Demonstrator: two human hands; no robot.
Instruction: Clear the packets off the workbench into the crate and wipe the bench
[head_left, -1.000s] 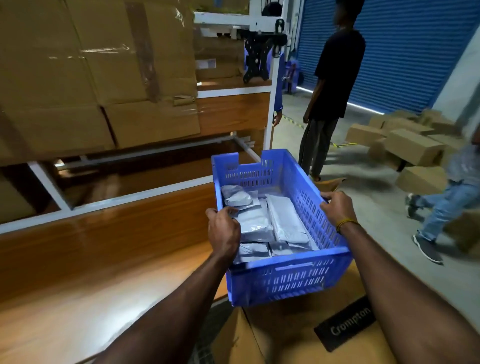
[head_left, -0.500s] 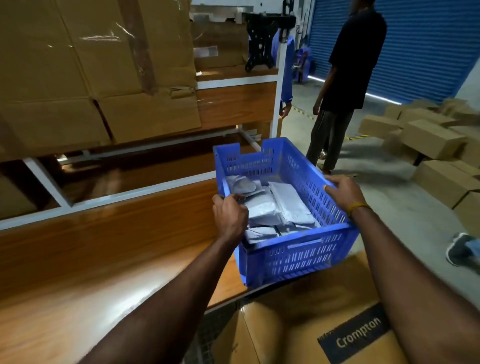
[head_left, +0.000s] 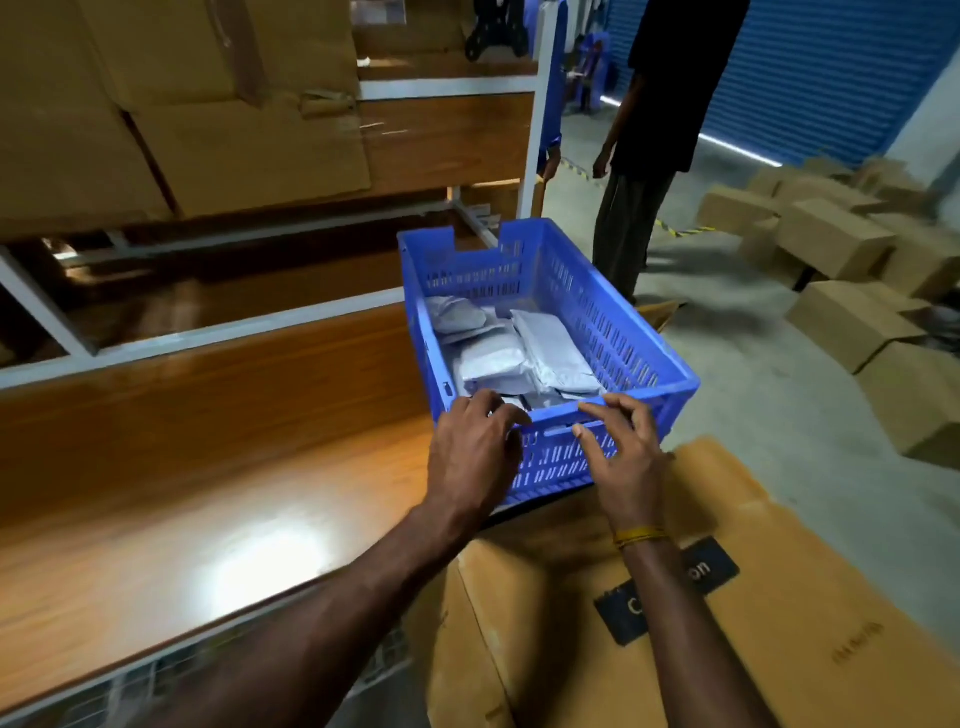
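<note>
Warehouse, wooden workbench (head_left: 218, 519) bare of packets | blue crate (head_left: 618, 332) at bench's right end holds grey packets (head_left: 519, 353) | left hand (head_left: 470, 457), right hand (head_left: 623, 457) at near rim, fingers loosely spread, gripping nothing | seat crate fully on bench before wiping

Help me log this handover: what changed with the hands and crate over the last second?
Both hands left the crate's side rims: the left hand and right hand now sit at the near rim of the crate, fingers loose. The grey packets remain inside.
</note>
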